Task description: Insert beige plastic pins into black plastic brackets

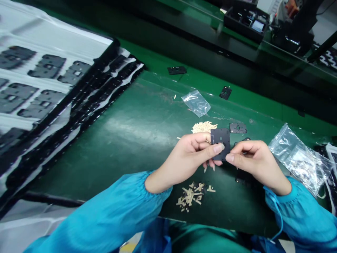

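Note:
My left hand (196, 151) is closed on a thin black plastic plate (220, 135) with small cut-outs, its thumb lying across the face. At the plate's right lower edge, my right hand (250, 158) pinches with thumb and forefinger; whether it grips the edge or a small piece there is hidden. Behind the plate lies a pile of small cream-coloured strips (202, 126). A similar black plate (238, 128) rests on the table just beyond. More black parts (243, 177) lie partly hidden under my right hand. Nearer my body is a loose heap of cream scraps (191, 196).
On the left stand stacked trays (79, 105) with rows of black plates (47, 66). A small clear bag (196, 103) lies on the green table (105, 158). A larger clear bag (302, 158) with small parts sits at right. A black bin (246, 19) stands at the back.

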Demonstrator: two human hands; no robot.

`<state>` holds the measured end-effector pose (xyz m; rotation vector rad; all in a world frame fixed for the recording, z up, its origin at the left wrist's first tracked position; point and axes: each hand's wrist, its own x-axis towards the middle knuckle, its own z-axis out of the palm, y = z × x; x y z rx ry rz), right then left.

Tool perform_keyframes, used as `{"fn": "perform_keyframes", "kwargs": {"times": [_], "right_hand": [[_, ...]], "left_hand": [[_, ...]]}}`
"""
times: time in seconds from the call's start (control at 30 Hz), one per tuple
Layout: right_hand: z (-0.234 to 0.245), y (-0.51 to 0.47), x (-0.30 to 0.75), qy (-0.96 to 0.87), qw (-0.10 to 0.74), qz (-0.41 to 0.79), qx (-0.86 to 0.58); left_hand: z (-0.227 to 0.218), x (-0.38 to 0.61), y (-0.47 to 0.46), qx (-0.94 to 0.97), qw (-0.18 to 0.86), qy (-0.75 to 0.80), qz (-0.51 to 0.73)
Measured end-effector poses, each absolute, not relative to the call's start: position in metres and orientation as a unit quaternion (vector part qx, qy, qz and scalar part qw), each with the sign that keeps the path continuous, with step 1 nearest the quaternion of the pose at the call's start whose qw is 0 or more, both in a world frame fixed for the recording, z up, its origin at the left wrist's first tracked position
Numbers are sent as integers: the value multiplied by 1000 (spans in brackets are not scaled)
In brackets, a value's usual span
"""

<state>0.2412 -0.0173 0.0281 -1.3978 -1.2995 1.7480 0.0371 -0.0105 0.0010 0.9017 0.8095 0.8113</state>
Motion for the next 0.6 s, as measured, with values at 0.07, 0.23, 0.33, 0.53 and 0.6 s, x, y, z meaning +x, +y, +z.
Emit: {"fn": "perform_keyframes", "kwargs": {"times": [0.07, 0.23, 0.33, 0.53, 0.6], "right_hand": [[19, -12, 244, -454, 254, 716, -466], [2, -11, 238, -495, 276, 707, -422], [0, -18, 234, -646, 366, 488, -459], [-10, -20, 239, -837, 387, 48, -384], [-15, -18, 242, -851, 360, 9, -382]], "left_hand": [[-1, 36, -10, 375, 789, 336, 353], [-7, 38, -5, 273, 854, 296, 329], [-10, 42, -4, 221, 860, 311, 340], [-14, 53, -13, 159, 853, 338, 365], [-13, 55, -15, 161, 846, 348, 371]]}}
